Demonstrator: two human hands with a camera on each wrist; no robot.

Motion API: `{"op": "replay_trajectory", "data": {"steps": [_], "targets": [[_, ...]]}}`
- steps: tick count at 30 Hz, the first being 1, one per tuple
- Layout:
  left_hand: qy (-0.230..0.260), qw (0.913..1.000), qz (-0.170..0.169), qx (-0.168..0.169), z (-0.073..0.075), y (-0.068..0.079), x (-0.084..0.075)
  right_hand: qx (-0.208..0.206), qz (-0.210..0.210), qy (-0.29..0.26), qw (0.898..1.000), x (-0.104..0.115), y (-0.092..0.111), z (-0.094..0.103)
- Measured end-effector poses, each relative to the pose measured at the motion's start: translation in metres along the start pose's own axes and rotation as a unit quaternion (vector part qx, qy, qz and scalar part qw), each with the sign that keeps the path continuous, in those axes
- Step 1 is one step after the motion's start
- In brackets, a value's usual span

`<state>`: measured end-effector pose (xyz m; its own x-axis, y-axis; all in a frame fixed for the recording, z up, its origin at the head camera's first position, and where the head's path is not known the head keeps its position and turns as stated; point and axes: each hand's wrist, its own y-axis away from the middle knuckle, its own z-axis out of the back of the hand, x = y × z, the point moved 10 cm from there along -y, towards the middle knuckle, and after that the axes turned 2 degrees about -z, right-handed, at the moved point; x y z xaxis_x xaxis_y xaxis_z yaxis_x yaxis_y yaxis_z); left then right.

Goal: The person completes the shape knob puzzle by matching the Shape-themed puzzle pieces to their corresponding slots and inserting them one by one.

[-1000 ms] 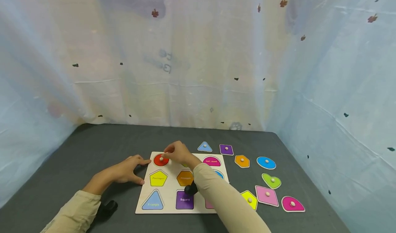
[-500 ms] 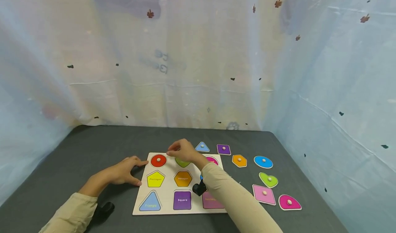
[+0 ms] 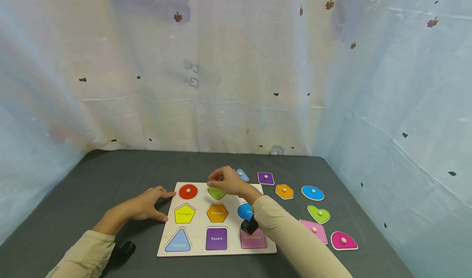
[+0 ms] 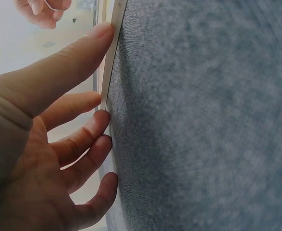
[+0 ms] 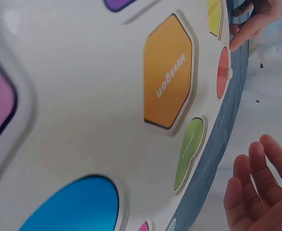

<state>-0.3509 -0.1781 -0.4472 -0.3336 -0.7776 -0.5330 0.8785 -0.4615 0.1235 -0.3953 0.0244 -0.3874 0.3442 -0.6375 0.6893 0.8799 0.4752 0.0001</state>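
A wooden shape-puzzle board (image 3: 199, 245) lies on the dark table, with printed, labelled recesses. In its far left recess sits the red circle piece (image 3: 188, 191), its small knob up. My left hand (image 3: 149, 204) rests at the board's left side, thumb and index fingertips (image 4: 102, 31) touching the edge. My right hand (image 3: 229, 181) hovers above the far edge near the green heart recess (image 3: 216, 194), fingers loosely bent and nothing held. In the right wrist view its fingers (image 5: 258, 168) hang apart from the board.
Loose knobbed pieces lie right of the board: blue triangle (image 3: 241, 174), purple square (image 3: 266, 178), orange hexagon (image 3: 284, 192), blue oval (image 3: 312, 192), green heart (image 3: 318, 214), pink rectangle (image 3: 318, 231) and magenta half round (image 3: 344, 241). A pale curtain (image 3: 228, 85) hangs behind the table.
My right hand has moved right, away from the red circle piece to over the heart recess. The yellow pentagon piece is now hidden behind the right sleeve. My left hand stays at the board edge.
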Motion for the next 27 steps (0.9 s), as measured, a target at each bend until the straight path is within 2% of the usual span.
{"op": "replay_trajectory", "data": {"steps": [7,11,16,27], "targets": [[-0.002,1.0000,0.002,0.000,0.001,0.002,-0.001,0.008,0.000,0.003,1.000,-0.007,0.009,0.000],[-0.001,1.0000,-0.003,-0.001,0.000,0.002,-0.002,0.014,0.017,0.006,1.000,-0.010,0.017,0.000],[0.001,1.0000,-0.001,-0.002,-0.001,0.002,0.000,0.012,0.033,0.007,0.999,-0.013,0.029,0.006],[0.004,1.0000,0.002,-0.002,0.000,0.001,0.000,-0.003,0.024,0.011,1.000,-0.034,0.056,0.024]]}}
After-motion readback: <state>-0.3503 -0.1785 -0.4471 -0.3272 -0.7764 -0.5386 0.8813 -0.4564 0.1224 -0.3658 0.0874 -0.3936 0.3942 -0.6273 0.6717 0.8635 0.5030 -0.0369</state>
